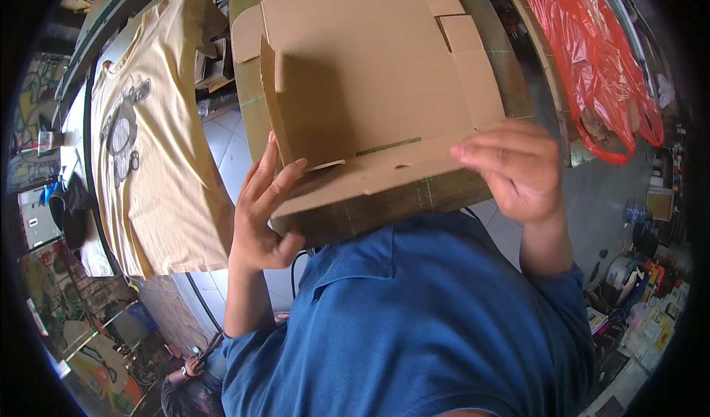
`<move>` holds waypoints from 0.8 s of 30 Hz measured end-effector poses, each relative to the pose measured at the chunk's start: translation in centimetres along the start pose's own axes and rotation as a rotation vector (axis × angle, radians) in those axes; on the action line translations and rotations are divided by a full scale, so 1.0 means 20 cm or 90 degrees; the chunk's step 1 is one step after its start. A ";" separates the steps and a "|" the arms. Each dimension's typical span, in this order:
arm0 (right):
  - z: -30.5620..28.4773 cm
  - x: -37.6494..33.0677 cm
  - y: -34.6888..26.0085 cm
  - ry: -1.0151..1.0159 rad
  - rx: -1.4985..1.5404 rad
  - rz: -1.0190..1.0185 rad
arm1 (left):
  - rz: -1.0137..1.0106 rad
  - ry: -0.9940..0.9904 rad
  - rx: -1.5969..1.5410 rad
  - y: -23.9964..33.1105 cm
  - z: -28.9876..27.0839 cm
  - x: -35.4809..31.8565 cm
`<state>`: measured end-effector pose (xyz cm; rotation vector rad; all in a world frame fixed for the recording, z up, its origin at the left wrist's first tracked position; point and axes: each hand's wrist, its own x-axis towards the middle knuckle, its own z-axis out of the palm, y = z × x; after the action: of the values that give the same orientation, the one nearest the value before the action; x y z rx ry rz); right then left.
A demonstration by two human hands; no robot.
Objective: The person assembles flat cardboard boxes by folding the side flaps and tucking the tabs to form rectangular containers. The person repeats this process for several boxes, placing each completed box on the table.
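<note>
A brown cardboard box (384, 69), partly unfolded, lies on a worn green board in front of me. Its left side wall (269, 99) stands up and shades the panel beside it. The front panel (399, 167), with a small notch, is raised slightly along the near edge, and a slot shows behind it. My left hand (259, 210) is at the near left corner, fingers spread and stretched against the outside of the wall and the corner. At the right end of the front panel, my right hand (518, 165) has its fingers pinched together at the cardboard's edge.
A cream printed T-shirt (163, 136) is spread on a stand to the left. Red plastic bags (592, 54) hang at the far right. Cluttered tools and bottles (636, 291) fill the lower right. Another person's hand (194, 365) shows at lower left.
</note>
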<state>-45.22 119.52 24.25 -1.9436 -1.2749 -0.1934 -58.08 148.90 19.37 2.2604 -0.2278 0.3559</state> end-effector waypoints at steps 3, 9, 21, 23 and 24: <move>-0.02 0.08 0.04 0.014 -0.070 0.002 | 0.022 0.051 0.077 0.00 0.05 -0.01; -0.09 0.01 0.19 0.069 0.020 0.102 | -0.051 0.165 0.059 -0.01 0.17 -0.03; -0.23 -0.42 0.39 -0.086 -0.082 0.196 | -0.077 0.160 -0.023 -0.05 0.18 -0.06; -0.20 -0.43 0.41 -0.011 -0.039 0.223 | -0.068 0.173 -0.017 -0.05 0.18 -0.06; -0.18 -0.43 0.42 0.015 -0.022 0.264 | -0.052 0.176 -0.022 -0.06 0.18 -0.05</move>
<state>-41.41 109.49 17.92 -2.1793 -0.8329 -0.0287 -58.10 146.90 15.94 2.1506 0.0023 0.6093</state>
